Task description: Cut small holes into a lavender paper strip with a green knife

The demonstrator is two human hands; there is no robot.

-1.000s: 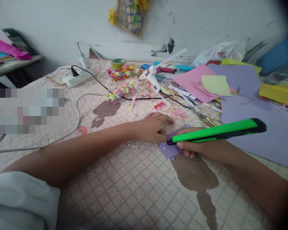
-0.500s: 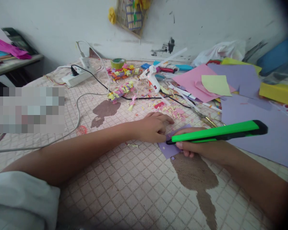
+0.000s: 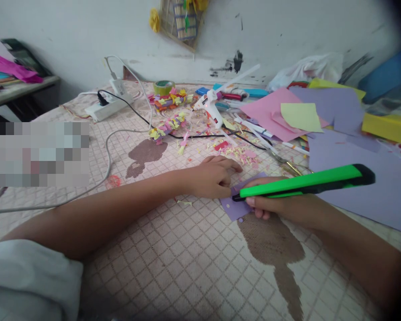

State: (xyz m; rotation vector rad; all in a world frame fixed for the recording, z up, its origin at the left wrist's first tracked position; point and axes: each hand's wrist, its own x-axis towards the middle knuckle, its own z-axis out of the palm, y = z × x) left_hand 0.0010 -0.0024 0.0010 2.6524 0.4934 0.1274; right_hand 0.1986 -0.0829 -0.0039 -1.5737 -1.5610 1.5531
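Note:
My right hand (image 3: 267,203) is closed around a green and black utility knife (image 3: 307,182). The knife slants up to the right, its black tip low against a small purple piece of paper (image 3: 232,210) on the tablecloth. My left hand (image 3: 212,177) lies at the paper's left edge, fingers bent and apart, palm down, holding nothing between them. A small round hole shows in the paper, and a tiny purple dot (image 3: 241,220) lies just below its edge. The blade's end and part of the paper are hidden by my hands.
Paper scraps (image 3: 240,154) lie beyond my hands, with scissors (image 3: 289,167) to their right. A white glue gun (image 3: 212,109) stands behind, its black cord crossing the table. Purple sheets (image 3: 364,178) cover the right side. A power strip (image 3: 110,107) and a white cable (image 3: 108,156) are left.
The back end of the utility knife has tipped up very slightly in my right hand. My left hand and the purple paper stay in place.

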